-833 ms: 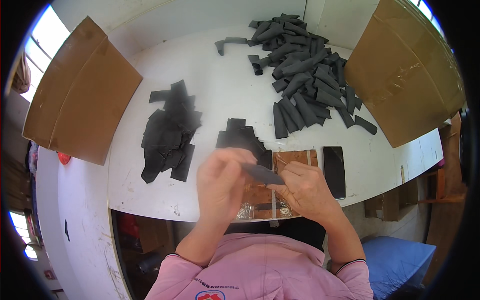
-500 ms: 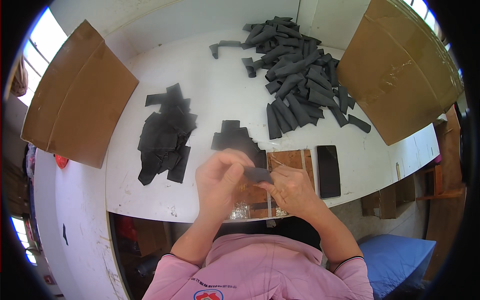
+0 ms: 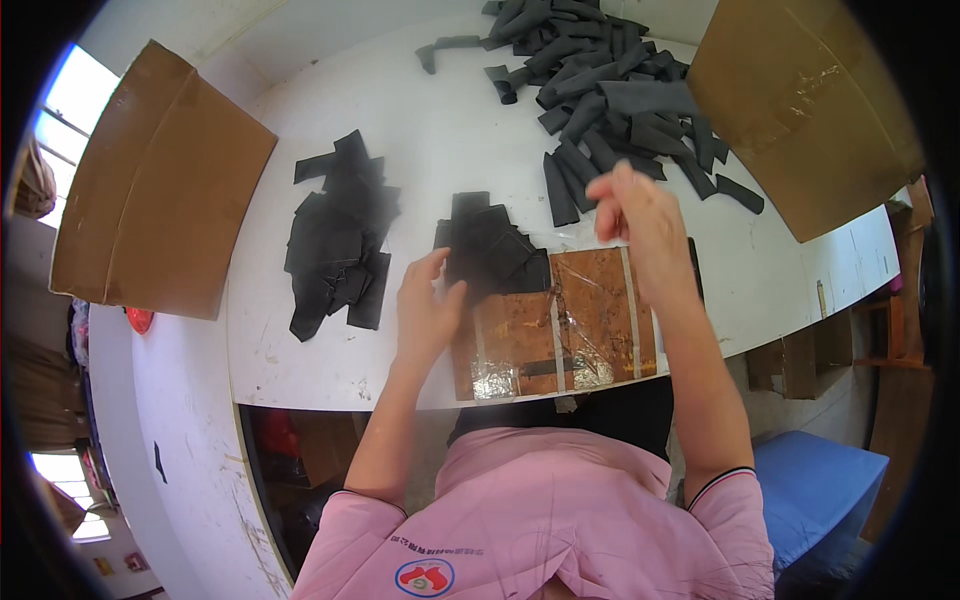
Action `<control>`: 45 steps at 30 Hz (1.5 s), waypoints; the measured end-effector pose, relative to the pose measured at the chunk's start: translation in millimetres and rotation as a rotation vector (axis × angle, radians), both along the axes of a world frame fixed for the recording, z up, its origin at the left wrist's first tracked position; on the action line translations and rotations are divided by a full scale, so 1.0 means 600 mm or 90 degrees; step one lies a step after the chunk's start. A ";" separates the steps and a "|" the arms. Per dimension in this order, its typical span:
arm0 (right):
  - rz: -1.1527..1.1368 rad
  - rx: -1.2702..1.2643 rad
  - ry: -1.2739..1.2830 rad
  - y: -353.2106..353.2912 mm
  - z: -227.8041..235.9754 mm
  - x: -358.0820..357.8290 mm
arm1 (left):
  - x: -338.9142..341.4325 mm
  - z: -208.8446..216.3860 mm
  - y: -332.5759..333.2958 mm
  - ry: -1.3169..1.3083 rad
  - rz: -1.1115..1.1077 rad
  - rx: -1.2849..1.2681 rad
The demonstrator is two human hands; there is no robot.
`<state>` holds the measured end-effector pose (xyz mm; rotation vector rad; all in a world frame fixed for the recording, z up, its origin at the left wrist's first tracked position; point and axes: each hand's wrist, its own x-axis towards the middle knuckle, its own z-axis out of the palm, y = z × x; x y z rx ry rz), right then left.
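Note:
My left hand is open, thumb and fingers apart, at the lower left edge of a small stack of flat black fabric-like pieces. Whether its fingertips touch the stack I cannot tell. My right hand is raised just short of the heap of dark grey sleeve-like tubes, its fingers loosely bent and apart, with nothing seen in them. A smooth grey tube lies on or over the heap beyond that hand. Below the stack is a brown board with strips of clear tape.
A larger pile of flat black pieces lies to the left. Tall cardboard boxes stand at the left and right. My right forearm mostly covers a black phone. A blue-covered thing is at the lower right.
The hands have parted. The right has let go of the grey tube and moved up toward the heap, where a tube now shows on top. The left has moved down beside the stack. The view has shifted.

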<state>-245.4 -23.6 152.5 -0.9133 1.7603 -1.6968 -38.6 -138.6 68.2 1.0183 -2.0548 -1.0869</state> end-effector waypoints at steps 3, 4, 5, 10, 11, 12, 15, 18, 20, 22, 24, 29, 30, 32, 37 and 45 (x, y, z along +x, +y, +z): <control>0.025 0.043 -0.111 0.065 -0.063 0.061 | 0.004 0.001 0.014 -0.156 -0.106 -0.293; 0.033 0.059 -0.157 0.086 -0.084 0.076 | 0.005 0.007 0.017 -0.159 -0.108 -0.287; 0.032 0.064 -0.161 0.106 -0.099 0.090 | 0.005 0.012 0.019 -0.201 -0.159 -0.315; 0.013 0.129 -0.292 0.154 -0.139 0.122 | 0.010 -0.008 0.007 -0.302 -0.259 -0.363; 0.005 0.129 -0.296 0.157 -0.140 0.125 | 0.011 -0.016 0.002 -0.300 -0.263 -0.395; 0.011 0.122 -0.294 0.156 -0.141 0.128 | 0.012 -0.022 -0.003 -0.299 -0.264 -0.427; 0.023 0.115 -0.291 0.156 -0.140 0.138 | 0.011 -0.030 -0.014 -0.289 -0.284 -0.467; 0.045 0.122 -0.263 0.153 -0.138 0.147 | 0.009 -0.027 -0.011 -0.232 -0.247 -0.449; 0.056 0.130 -0.235 0.149 -0.131 0.157 | 0.009 -0.019 -0.001 -0.171 -0.211 -0.410; 0.019 0.093 0.080 0.141 -0.112 0.169 | 0.019 0.002 0.027 -0.059 -0.139 0.027; 0.021 0.059 0.136 0.133 -0.085 0.171 | 0.015 0.053 0.069 0.040 -0.165 0.333; -0.009 -0.038 0.170 0.115 -0.058 0.181 | 0.024 0.078 0.138 0.139 -0.215 0.334; 0.000 -0.052 0.195 0.115 -0.066 0.180 | 0.021 0.077 0.145 0.141 -0.217 0.336; -0.010 -0.053 0.266 0.115 -0.075 0.172 | 0.010 0.076 0.162 0.057 -0.158 -0.020; -0.089 -0.003 0.434 0.107 -0.088 0.179 | -0.017 0.030 0.188 0.131 0.013 -0.020; -0.031 0.050 0.127 0.124 -0.092 0.166 | -0.011 0.062 0.159 0.453 -0.126 0.767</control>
